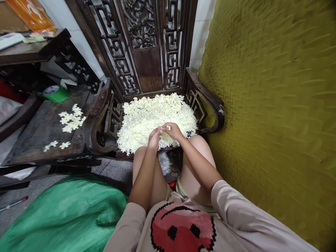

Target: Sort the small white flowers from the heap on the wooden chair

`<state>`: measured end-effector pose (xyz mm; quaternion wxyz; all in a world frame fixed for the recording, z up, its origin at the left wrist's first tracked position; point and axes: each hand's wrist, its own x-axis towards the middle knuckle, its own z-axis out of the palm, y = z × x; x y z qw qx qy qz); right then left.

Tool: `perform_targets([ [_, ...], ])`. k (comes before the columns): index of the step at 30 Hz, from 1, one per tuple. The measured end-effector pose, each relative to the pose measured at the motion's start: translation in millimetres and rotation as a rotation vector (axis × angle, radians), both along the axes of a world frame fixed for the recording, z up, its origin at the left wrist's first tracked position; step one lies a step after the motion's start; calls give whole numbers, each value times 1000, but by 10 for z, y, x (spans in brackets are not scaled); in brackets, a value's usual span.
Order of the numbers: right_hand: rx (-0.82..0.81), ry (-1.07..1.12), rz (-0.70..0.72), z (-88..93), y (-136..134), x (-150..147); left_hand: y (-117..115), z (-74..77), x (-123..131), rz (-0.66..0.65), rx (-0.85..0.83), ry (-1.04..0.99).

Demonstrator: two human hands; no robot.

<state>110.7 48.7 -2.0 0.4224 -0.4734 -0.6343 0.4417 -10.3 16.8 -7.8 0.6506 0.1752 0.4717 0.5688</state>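
Note:
A thick heap of small white five-petalled flowers [154,108] covers the seat of a dark carved wooden chair [147,75]. Just above its front part, my left hand [154,139] and my right hand [173,132] meet fingertip to fingertip. Pale bits of a small white flower [168,127] show at the fingers of my right hand, which are pinched together. My left fingers are also closed in a pinch; what lies between them is too small to tell.
To the left, a dark wooden side seat [34,129] bears loose white flowers [72,119] and a green tape roll [55,93]. A green cloth or bag [70,217] bulges at lower left. A yellow textured panel [270,115] stands close on the right.

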Motion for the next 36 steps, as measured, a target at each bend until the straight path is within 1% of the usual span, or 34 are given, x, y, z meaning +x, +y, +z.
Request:
perform_targets([
  [5, 11, 18, -4, -6, 14, 0, -2, 7, 5, 29, -11, 24],
  [8, -21, 60, -47, 2, 38, 25, -2, 14, -2, 44, -17, 25],
  [11, -60, 58, -157, 8, 67, 94, -1, 4, -18, 72, -19, 17],
  [15, -64, -27, -367, -12, 120, 199, 8, -26, -40, 89, -33, 1],
  [17, -85, -65, -439, -46, 161, 228, 11, -34, -40, 86, -36, 7],
  [21, -178, -110, -498, -144, 251, 219, 9, -32, -24, 81, -39, 24],
  [24, -220, -105, -523, -164, 261, 173, 3, -26, -22, 92, -44, 37],
  [25, -207, -87, -512, -149, 243, 152, 1, -23, -24, 97, -45, 37],
  [27, -146, -31, -426, -86, 177, 108, -1, -18, -29, 99, -49, 33],
  [30, -63, 39, -186, 26, 46, 46, 1, -8, -23, 71, -46, 26],
  [32, -38, 48, -56, 60, -19, 15, 6, -5, -9, 51, -42, 6],
  [34, -33, 33, 9, 44, -41, -4, 11, -12, 7, 32, -48, -34],
  [36, -49, 13, 14, -6, -26, -10, 18, -31, 19, 22, -67, -61],
])
